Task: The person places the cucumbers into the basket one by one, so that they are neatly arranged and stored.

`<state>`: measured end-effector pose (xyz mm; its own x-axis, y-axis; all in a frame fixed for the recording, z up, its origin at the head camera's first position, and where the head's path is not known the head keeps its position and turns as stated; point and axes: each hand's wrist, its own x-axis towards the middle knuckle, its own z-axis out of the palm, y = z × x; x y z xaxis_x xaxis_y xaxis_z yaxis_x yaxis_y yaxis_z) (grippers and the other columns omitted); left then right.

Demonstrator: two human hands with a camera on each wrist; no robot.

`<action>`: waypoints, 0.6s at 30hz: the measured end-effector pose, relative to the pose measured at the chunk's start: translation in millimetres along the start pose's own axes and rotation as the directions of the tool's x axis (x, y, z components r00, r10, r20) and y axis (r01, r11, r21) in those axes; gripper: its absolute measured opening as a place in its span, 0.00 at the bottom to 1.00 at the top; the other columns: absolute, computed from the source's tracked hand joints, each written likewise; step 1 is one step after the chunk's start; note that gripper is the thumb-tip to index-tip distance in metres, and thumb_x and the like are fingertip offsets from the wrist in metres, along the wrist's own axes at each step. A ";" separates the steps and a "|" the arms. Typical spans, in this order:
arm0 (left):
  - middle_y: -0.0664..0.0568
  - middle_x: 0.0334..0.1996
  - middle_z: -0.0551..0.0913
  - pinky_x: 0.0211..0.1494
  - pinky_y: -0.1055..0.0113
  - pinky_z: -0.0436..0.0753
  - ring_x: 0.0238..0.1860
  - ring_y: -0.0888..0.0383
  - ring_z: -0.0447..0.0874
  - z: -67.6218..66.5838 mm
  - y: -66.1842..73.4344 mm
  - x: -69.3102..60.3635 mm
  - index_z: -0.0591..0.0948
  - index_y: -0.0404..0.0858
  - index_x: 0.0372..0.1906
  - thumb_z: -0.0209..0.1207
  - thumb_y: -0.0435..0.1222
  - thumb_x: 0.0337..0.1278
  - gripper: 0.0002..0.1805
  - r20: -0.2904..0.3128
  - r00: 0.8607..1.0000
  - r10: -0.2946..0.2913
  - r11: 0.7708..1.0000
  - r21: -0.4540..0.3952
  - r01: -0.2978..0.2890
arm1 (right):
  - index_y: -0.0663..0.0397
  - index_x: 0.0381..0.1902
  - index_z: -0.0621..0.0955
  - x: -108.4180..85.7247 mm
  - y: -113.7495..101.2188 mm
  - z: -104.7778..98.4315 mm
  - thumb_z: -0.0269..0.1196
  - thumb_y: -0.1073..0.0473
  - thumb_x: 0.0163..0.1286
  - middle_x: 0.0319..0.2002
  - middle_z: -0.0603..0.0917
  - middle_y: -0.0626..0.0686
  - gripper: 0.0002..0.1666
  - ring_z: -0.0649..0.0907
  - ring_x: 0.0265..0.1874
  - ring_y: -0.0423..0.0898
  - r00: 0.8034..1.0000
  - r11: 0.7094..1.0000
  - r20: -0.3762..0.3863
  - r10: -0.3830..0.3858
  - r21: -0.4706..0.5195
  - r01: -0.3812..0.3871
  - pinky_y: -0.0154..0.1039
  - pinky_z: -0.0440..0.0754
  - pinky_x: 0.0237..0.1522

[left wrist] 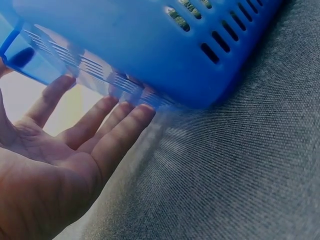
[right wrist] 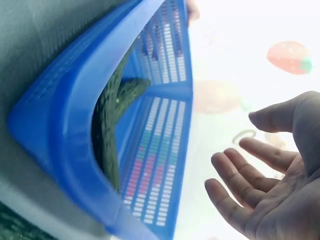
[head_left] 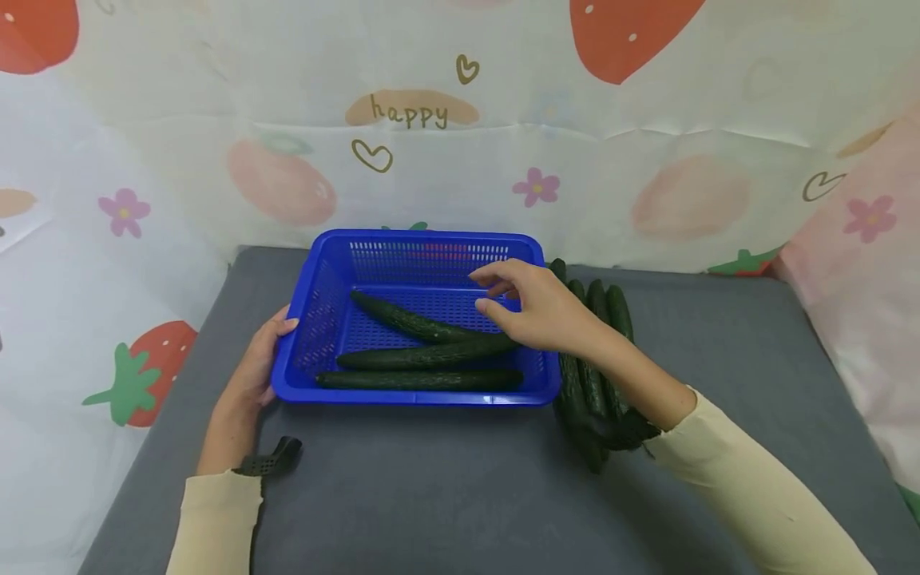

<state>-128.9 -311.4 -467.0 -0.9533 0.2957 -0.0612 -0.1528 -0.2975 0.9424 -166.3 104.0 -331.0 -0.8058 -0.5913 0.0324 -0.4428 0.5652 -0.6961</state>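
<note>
A blue plastic basket (head_left: 413,397) with slotted walls sits on the grey cloth. Three dark green cucumbers lie inside: a front one (head_left: 420,381), a middle one (head_left: 424,355) and a slanted back one (head_left: 410,319). My left hand (head_left: 255,359) holds the basket's left side, thumb over the rim; in the left wrist view its fingers (left wrist: 122,137) rest along the outer wall. Above the basket's right part hovers my right hand (head_left: 535,307), fingers loosely bent and holding nothing. The right wrist view shows that hand (right wrist: 275,185) apart from the basket wall.
Several more cucumbers (head_left: 595,383) lie side by side right of the basket, partly hidden under my right forearm. Grey cloth (head_left: 431,487) covers the table. A patterned curtain (head_left: 446,176) hangs behind and at both sides.
</note>
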 end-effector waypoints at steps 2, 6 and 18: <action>0.54 0.55 0.88 0.51 0.66 0.90 0.50 0.60 0.91 -0.3 0.0 0.7 0.64 0.44 0.74 0.39 0.39 0.85 0.21 -0.002 1.000 0.001 1.000 0.003 -0.001 | 0.55 0.70 0.77 -3.2 4.9 -3.1 0.64 0.57 0.79 0.66 0.83 0.58 0.25 0.86 0.61 0.54 1.000 1.000 -0.001 0.017 -0.002 -0.017 0.55 0.81 0.68; 0.55 0.54 0.88 0.50 0.66 0.90 0.50 0.60 0.91 0.6 -1.0 1.6 0.67 0.45 0.73 0.39 0.39 0.85 0.20 -0.011 1.000 -0.003 1.000 -0.006 0.003 | 0.54 0.70 0.78 -10.8 12.9 -10.0 0.63 0.57 0.79 0.66 0.83 0.57 0.24 0.86 0.62 0.54 0.998 0.998 -0.008 0.059 0.001 -0.059 0.55 0.81 0.67; 0.55 0.53 0.89 0.49 0.66 0.90 0.49 0.60 0.91 -0.8 -1.2 1.3 0.67 0.44 0.72 0.39 0.40 0.85 0.19 -0.008 1.000 -0.001 1.000 -0.006 0.001 | 0.55 0.70 0.77 -33.7 31.5 -27.2 0.59 0.56 0.82 0.70 0.81 0.60 0.23 0.84 0.65 0.59 0.989 0.992 -0.076 0.124 0.031 -0.121 0.58 0.82 0.66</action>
<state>-130.2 -311.4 -468.5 -0.9554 0.2882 -0.0648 -0.1551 -0.3024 0.9405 -163.8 157.4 -334.6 -0.8820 -0.4713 0.0009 -0.3293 0.6149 -0.7166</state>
